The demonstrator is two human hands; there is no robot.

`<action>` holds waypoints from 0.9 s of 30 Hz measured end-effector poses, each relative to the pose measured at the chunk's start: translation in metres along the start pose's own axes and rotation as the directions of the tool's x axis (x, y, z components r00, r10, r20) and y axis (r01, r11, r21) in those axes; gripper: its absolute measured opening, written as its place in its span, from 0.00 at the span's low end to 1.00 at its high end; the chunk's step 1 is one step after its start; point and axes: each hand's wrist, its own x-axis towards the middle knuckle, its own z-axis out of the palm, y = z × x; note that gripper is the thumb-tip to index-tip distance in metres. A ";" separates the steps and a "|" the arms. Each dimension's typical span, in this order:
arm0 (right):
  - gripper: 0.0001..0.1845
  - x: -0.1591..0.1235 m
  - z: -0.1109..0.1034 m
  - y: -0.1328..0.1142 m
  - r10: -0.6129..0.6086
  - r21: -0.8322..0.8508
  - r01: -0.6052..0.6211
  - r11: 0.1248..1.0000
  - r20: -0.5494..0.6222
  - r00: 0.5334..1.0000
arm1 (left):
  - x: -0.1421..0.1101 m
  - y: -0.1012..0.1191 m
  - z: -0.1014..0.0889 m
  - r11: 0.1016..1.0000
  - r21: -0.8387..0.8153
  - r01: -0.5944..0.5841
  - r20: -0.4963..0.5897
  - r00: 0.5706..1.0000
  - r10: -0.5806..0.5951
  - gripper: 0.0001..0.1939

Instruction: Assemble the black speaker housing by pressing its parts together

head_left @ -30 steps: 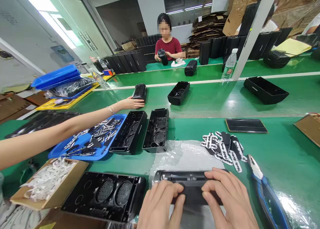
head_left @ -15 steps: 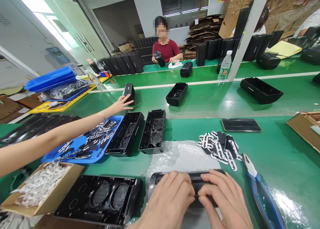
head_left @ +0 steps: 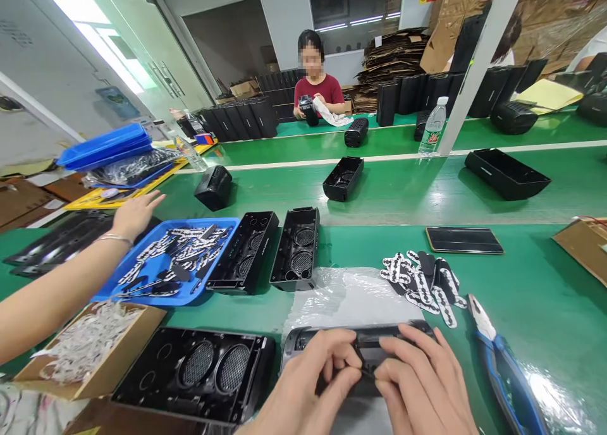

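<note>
black oblong speaker shell (head_left: 360, 349) | left hand (head_left: 308, 391), right hand (head_left: 422, 391) both pinching it

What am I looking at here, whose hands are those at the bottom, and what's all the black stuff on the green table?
This is one picture from a camera worn on a worker's head, looking down at a green workbench. The left hand and right hand at the bottom are the wearer's own; both press on a black speaker housing lying on clear plastic. Around it lie open black shells, a blue tray of small parts, black-and-white strips and blue-handled pliers. The arm from the left belongs to a co-worker; another person sits opposite.
</note>
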 end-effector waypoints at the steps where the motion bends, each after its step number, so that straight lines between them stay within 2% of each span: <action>1: 0.11 0.001 0.001 -0.004 0.009 0.005 -0.009 1.000 -0.024 1.000 | -0.001 -0.001 -0.002 0.998 -0.034 0.048 0.005 0.999 -0.048 0.16; 5: 0.09 0.002 0.002 -0.005 -0.076 -0.065 0.073 0.995 -0.054 0.996 | 0.006 0.007 -0.009 0.980 -0.029 0.196 0.118 0.974 -0.191 0.06; 7: 0.09 0.002 0.001 0.002 -0.183 -0.101 0.178 0.979 -0.045 0.982 | 0.012 0.014 -0.011 0.976 -0.023 0.218 0.176 0.962 -0.211 0.05; 9: 0.07 0.004 -0.002 0.007 -0.205 -0.036 0.204 0.978 -0.001 0.979 | 0.017 0.019 -0.013 0.977 -0.026 0.212 0.197 0.959 -0.203 0.04; 10: 0.06 0.007 -0.005 0.008 -0.154 0.025 0.153 0.988 0.037 0.987 | 0.019 0.021 -0.013 0.976 -0.047 0.212 0.194 0.960 -0.200 0.04; 12: 0.07 0.014 -0.010 0.005 0.055 0.128 -0.073 0.989 0.138 0.989 | 0.021 0.021 -0.013 0.966 -0.145 0.214 0.169 0.967 -0.189 0.01; 13: 0.09 0.018 -0.012 0.003 0.154 0.159 -0.185 0.970 0.191 0.970 | 0.022 0.019 -0.012 0.958 -0.200 0.207 0.152 0.972 -0.178 0.01; 15: 0.11 0.026 -0.014 -0.002 0.252 0.192 -0.309 0.931 0.273 0.928 | 0.021 0.016 -0.011 0.943 -0.281 0.179 0.112 0.982 -0.153 0.03; 18: 0.11 0.031 -0.012 -0.003 0.293 0.224 -0.370 0.902 0.314 0.903 | 0.016 0.010 -0.011 0.965 -0.242 0.098 0.042 0.995 -0.091 0.05; 21: 0.07 0.027 -0.007 0.002 0.329 0.256 -0.400 0.880 0.279 0.902 | 0.008 0.007 -0.011 0.994 -0.091 -0.057 -0.013 0.998 0.056 0.15; 24: 0.05 0.021 -0.003 0.005 0.336 0.290 -0.405 0.867 0.260 0.905 | 0.001 0.005 -0.011 0.978 0.057 -0.198 -0.006 0.980 0.199 0.23; 27: 0.07 0.018 -0.002 0.006 0.374 0.335 -0.445 0.830 0.258 0.891 | -0.003 0.003 -0.009 0.974 0.064 -0.215 -0.024 0.976 0.217 0.26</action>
